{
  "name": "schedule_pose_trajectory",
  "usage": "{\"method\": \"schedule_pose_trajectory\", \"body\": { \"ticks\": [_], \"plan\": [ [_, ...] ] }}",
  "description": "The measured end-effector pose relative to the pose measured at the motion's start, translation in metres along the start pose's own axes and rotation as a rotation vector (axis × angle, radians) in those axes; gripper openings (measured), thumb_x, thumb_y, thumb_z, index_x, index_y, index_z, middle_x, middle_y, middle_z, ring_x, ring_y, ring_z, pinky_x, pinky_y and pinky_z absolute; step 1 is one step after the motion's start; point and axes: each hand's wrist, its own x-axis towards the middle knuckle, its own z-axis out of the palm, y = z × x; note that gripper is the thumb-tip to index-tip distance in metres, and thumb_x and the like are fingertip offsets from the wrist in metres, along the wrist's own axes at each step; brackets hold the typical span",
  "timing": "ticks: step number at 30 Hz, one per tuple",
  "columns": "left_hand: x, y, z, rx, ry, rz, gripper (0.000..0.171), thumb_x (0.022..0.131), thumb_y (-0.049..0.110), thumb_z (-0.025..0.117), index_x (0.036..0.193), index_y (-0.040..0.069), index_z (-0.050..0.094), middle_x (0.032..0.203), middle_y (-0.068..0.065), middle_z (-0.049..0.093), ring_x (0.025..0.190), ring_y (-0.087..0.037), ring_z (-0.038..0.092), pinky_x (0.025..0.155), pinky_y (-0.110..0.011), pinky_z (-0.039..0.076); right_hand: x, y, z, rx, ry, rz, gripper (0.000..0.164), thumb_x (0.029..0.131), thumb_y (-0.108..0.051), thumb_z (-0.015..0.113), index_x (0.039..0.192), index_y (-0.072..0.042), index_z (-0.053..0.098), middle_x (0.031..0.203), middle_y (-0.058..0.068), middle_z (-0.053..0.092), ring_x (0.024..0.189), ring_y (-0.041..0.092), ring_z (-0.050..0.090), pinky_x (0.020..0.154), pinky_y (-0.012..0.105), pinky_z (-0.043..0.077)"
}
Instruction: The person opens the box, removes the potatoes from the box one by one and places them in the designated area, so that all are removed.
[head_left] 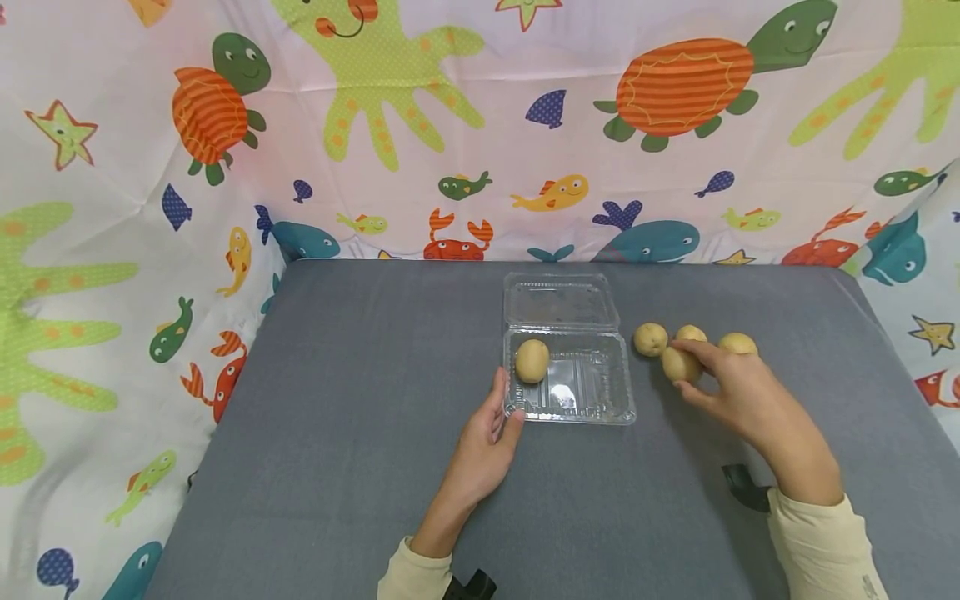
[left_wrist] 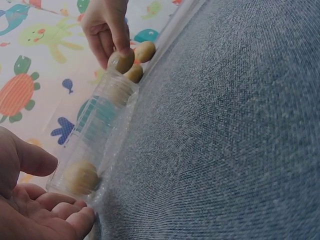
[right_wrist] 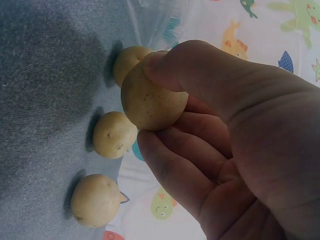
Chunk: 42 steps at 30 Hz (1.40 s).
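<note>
A clear plastic clamshell container (head_left: pixel 592 408) lies with its lid folded back, and one potato (head_left: pixel 532 361) sits at the left inside it. My left hand (head_left: pixel 480 450) holds the container's near left corner, thumb on the front side and fingers along the left wall. Just right of the container, my right hand (head_left: pixel 757 408) pinches a second potato (right_wrist: pixel 152 97) between thumb and fingertips. Beside that held potato, three more rest on the cloth: a left potato (head_left: pixel 650 339), a middle potato (right_wrist: pixel 115 135) and a right potato (right_wrist: pixel 96 200).
Grey cloth (head_left: pixel 360 400) covers the table. Behind it and along both sides hangs a white curtain (head_left: pixel 420 200) printed with sea animals. The container's raised lid (head_left: pixel 561 300) leans toward the table's back edge. Dark straps show at both wrists.
</note>
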Motion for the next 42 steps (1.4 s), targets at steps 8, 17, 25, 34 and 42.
{"method": "schedule_pose_trajectory", "body": {
  "ticks": [8,17,25,34,42],
  "plan": [
    [0.000,-0.002,0.000,0.006,0.000,-0.002,0.070,0.112,0.010,0.053,0.168,0.003,0.012,0.175,-0.011,0.014,0.160,-0.024,0.016,0.128,-0.044,0.023,-0.002,0.002,0.004,0.019,-0.059,0.045,0.052,0.084,-0.007,0.087,0.131,0.003,0.067,0.090,0.008,0.072,0.076,0.023,0.063,0.069,0.048,0.058],
    [0.000,-0.003,-0.001,0.006,0.002,-0.005,0.070,0.111,0.009,0.053,0.168,0.002,0.012,0.175,-0.011,0.015,0.160,-0.024,0.017,0.128,-0.044,0.023,-0.003,0.004,0.010,0.009,-0.078,0.018,0.050,0.082,-0.007,0.089,0.126,0.003,0.070,0.081,0.001,0.069,0.070,0.017,0.057,0.061,0.037,0.051],
    [0.000,-0.003,-0.001,0.010,0.008,-0.007,0.070,0.111,0.009,0.053,0.168,0.002,0.013,0.175,-0.011,0.015,0.160,-0.024,0.017,0.128,-0.045,0.023,-0.003,0.002,0.011,0.002,-0.088,0.032,0.051,0.081,-0.007,0.090,0.126,0.004,0.070,0.088,0.008,0.073,0.072,0.018,0.060,0.065,0.043,0.055],
    [-0.001,-0.002,-0.001,0.012,0.007,-0.005,0.070,0.111,0.009,0.053,0.168,0.002,0.013,0.175,-0.010,0.015,0.160,-0.024,0.017,0.128,-0.045,0.023,-0.003,0.004,0.014,-0.001,-0.101,0.042,0.051,0.081,-0.007,0.090,0.126,0.004,0.070,0.091,0.012,0.075,0.072,0.019,0.062,0.065,0.046,0.056],
    [0.000,-0.001,0.000,0.012,-0.001,-0.023,0.070,0.112,0.010,0.053,0.169,0.005,0.013,0.176,-0.006,0.015,0.160,-0.019,0.018,0.128,-0.040,0.024,-0.004,0.006,0.014,-0.005,-0.098,0.032,0.051,0.080,-0.007,0.090,0.126,0.003,0.070,0.088,0.009,0.075,0.068,0.016,0.060,0.062,0.043,0.054]
  ]
}}
